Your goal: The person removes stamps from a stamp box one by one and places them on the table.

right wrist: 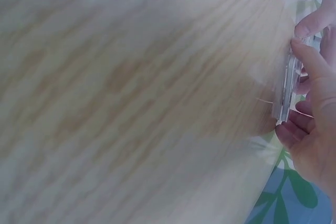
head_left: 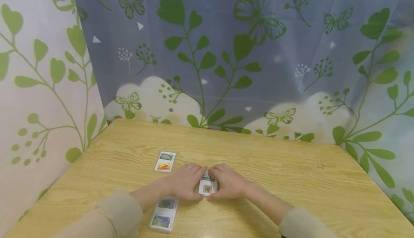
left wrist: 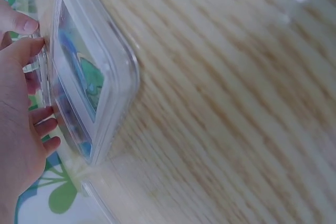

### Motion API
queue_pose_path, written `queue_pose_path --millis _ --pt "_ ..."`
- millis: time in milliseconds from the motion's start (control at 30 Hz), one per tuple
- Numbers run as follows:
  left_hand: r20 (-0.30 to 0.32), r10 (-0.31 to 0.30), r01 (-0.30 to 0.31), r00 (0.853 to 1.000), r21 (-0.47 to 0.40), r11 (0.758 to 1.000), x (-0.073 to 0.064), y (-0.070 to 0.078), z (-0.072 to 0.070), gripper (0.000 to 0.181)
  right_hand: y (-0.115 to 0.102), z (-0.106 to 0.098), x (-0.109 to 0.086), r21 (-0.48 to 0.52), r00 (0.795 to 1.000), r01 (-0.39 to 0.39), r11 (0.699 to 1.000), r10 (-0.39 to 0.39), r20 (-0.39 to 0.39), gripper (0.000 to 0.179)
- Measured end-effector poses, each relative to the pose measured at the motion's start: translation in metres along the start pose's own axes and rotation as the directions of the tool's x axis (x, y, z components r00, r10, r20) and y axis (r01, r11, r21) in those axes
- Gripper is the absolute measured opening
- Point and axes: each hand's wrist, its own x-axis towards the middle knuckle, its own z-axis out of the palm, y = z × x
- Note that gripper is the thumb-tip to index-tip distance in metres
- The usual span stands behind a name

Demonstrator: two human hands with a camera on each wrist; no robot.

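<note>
A leaf-and-butterfly cloth backdrop [head_left: 213,51] rises along the far edge of one wooden table [head_left: 300,180], whose surface runs widest to the right of the grip and more narrowly beyond it. Two hands, left hand [head_left: 185,181] and right hand [head_left: 232,183], are clamped with curved fingers and thumbs on opposite sides of one gripped card case [head_left: 207,188] between them. Two further cases were counted: near card case [head_left: 162,219], nearside left of the grip, partly hidden by the left arm, and far card case [head_left: 165,161], farside left.

No legible text, print on card [head_left: 208,184] blurred
</note>
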Motion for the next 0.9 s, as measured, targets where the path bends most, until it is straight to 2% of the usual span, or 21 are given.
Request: queue_pose_path --millis 233,500,900 --pt "0.001 -0.014 0.014 1.000 0.000 1.000 0.0000 0.0008 -0.0003 0.081 -0.0011 0.0000 -0.0005 -0.035 1.000 0.014 0.999 -0.014 -0.007 0.082" --pt "0.018 -0.029 0.029 0.999 -0.020 0.999 -0.0002 0.0009 -0.0011 0.082 -0.0016 0.0040 0.0020 -0.136 0.999 0.019 0.991 -0.022 -0.024 0.080" --pt "0.003 -0.033 0.034 0.999 -0.025 0.999 0.0005 -0.0007 -0.0020 0.082 0.0000 0.0039 0.0034 -0.111 0.999 0.029 0.993 -0.032 -0.027 0.075"
